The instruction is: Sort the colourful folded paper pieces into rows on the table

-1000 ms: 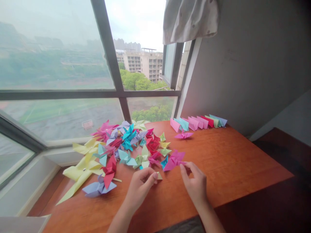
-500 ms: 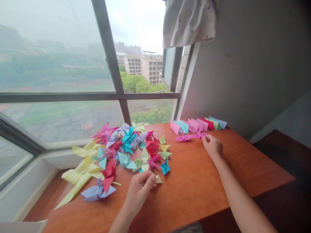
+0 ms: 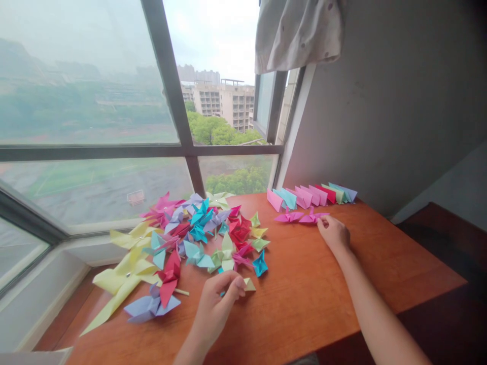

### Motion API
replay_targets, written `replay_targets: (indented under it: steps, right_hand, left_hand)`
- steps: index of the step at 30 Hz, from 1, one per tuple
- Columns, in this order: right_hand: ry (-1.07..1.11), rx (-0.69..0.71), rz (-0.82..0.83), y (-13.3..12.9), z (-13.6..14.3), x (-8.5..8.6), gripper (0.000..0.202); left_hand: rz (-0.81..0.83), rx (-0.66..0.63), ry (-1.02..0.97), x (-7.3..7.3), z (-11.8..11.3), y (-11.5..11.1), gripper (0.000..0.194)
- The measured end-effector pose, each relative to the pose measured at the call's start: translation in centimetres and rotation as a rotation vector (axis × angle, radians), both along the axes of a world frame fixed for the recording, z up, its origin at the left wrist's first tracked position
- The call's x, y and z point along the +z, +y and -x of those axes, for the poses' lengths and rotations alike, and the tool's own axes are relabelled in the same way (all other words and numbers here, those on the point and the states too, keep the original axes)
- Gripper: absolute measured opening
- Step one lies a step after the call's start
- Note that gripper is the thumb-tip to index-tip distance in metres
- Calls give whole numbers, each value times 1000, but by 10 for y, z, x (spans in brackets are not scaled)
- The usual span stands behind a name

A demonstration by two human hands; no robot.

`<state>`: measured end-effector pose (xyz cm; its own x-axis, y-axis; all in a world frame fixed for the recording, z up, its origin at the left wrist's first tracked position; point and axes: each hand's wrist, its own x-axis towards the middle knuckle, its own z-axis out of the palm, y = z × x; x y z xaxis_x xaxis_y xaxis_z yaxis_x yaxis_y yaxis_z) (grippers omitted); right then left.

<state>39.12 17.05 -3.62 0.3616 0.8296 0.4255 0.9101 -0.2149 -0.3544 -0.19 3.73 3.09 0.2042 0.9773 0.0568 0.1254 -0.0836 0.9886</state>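
Observation:
My right hand (image 3: 335, 233) is closed in a pinch at the right tip of a magenta paper crane (image 3: 311, 218). That crane sits on the table beside another magenta paper crane (image 3: 288, 217). Closer to me, my left hand (image 3: 222, 294) is curled, thumb against fingers, with a pale yellow folded paper piece (image 3: 249, 285) sticking out past the fingertips. The rest of that piece is hidden by the fingers. Just beyond it lie a blue folded paper piece (image 3: 260, 263) and a pale green paper piece (image 3: 260, 244).
A heap of coloured origami, with a red paper crane (image 3: 170, 276), a lavender one (image 3: 152, 306) and a yellow pinwheel (image 3: 127, 276), covers the left of the wooden table (image 3: 297, 304). Several folded papers (image 3: 304, 196) stand in a row by the wall. A window (image 3: 228, 175) is behind.
The magenta crane at my right hand has come down slightly and now sits flatter on the table. My left hand has hardly moved; the view has shifted a little.

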Motion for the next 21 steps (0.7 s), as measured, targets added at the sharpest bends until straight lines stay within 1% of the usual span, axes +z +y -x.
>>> replay_targets:
  steps: [5,10,21]
  right_hand:
    - [5,2,23,6,5,-2,20]
    - [15,-19,31,10,5,-2,21]
    - [37,14,32,15,12,-2,19]
  left_hand:
    - [-18,2,11,1,0,0,43]
    - [-16,4,10,-1,1,1,42]
    - [-23,-1,12,-1,1,0,41]
